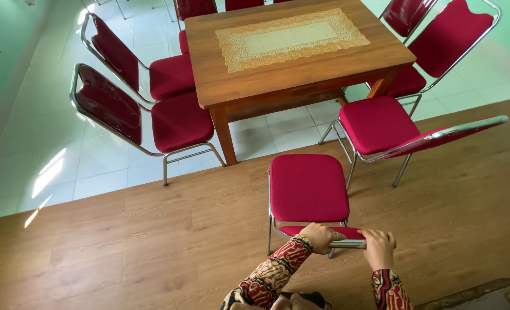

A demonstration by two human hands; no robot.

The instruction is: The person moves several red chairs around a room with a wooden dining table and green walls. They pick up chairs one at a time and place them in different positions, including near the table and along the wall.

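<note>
Both hands are gripping the chrome top rail of the nearest red padded chair [308, 188]. Left hand [319, 236] is curling closed over the rail at its left end, fingers wrapping down the front. Right hand [378, 245] is closing over the rail's right end the same way, knuckles up, thumb side facing in. A short bare stretch of chrome is showing between the two hands. Both sleeves are patterned batik, red, black and cream.

The chair is standing on the wood-plank floor [123, 241], seat facing away from the person, toward the wooden dining surface [301, 69]. It is sitting just short of the surface's near edge, not tucked in. A gold lace runner [289, 39] is lying on the surface top. A second red chair [381, 123] is standing just right of the held one, angled. Two more red chairs [152, 112] are lining the left side on the pale tile floor [94, 166].
</note>
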